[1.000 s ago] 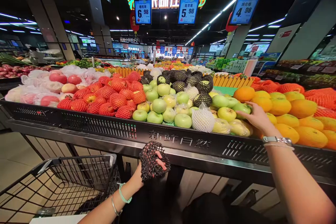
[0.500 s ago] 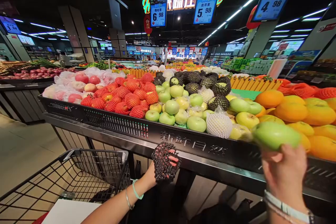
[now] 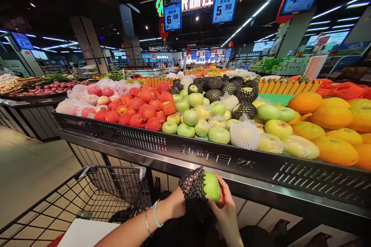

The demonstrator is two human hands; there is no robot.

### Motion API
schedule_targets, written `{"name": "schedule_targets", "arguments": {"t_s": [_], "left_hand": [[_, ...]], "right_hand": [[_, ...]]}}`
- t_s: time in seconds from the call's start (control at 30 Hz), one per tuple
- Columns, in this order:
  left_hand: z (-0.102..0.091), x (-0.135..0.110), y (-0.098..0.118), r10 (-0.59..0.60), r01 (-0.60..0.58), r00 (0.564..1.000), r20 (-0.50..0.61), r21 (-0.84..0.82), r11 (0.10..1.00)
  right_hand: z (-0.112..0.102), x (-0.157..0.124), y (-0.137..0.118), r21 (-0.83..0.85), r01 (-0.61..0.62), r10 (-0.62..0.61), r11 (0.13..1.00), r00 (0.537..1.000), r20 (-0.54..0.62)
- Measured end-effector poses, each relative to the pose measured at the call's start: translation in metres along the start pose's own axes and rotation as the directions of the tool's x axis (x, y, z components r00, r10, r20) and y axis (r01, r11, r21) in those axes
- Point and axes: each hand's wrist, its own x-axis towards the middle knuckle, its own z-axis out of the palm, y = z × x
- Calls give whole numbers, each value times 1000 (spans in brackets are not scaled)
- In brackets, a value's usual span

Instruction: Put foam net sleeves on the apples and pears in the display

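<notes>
My right hand [image 3: 227,204] is closed around a green apple [image 3: 211,187] in front of the fruit stand. A black foam net sleeve [image 3: 193,191] is spread over my left hand [image 3: 176,202], its open mouth against the apple's left side. Most of my left fingers are hidden inside the net. Behind them, a black crate [image 3: 162,144] holds loose green apples [image 3: 219,134], red-netted apples [image 3: 147,111], a white-netted fruit [image 3: 245,134] and black-netted fruits [image 3: 244,110].
At lower left stands a black wire shopping cart [image 3: 116,170] with a white flat object [image 3: 84,233] in it. Oranges [image 3: 337,150] fill the crate's right end. A steel edge [image 3: 127,153] runs below the crate. Price screens [image 3: 173,9] hang overhead.
My right hand has brought the green apple from above the crate's right side down and left to my left hand. The net sleeve now meets the apple. The view has shifted slightly.
</notes>
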Motion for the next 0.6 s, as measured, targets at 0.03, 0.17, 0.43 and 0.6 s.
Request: {"name": "schedule_targets", "arguments": {"t_s": [0.03, 0.17, 0.43, 0.6], "left_hand": [[1, -1, -2, 68, -70, 997, 35, 59, 996], [7, -3, -7, 290, -308, 951, 109, 231, 923], [8, -7, -6, 137, -137, 990, 20, 33, 990], [4, -15, -17, -118, 79, 979, -167, -227, 971]], "right_hand": [[-3, 0, 1, -65, 45, -43, 997, 998, 34], [-9, -4, 3, -83, 116, -100, 990, 980, 172], [-3, -24, -1, -56, 119, -104, 991, 969, 222], [12, -29, -13, -86, 185, -164, 979, 965, 206]]}}
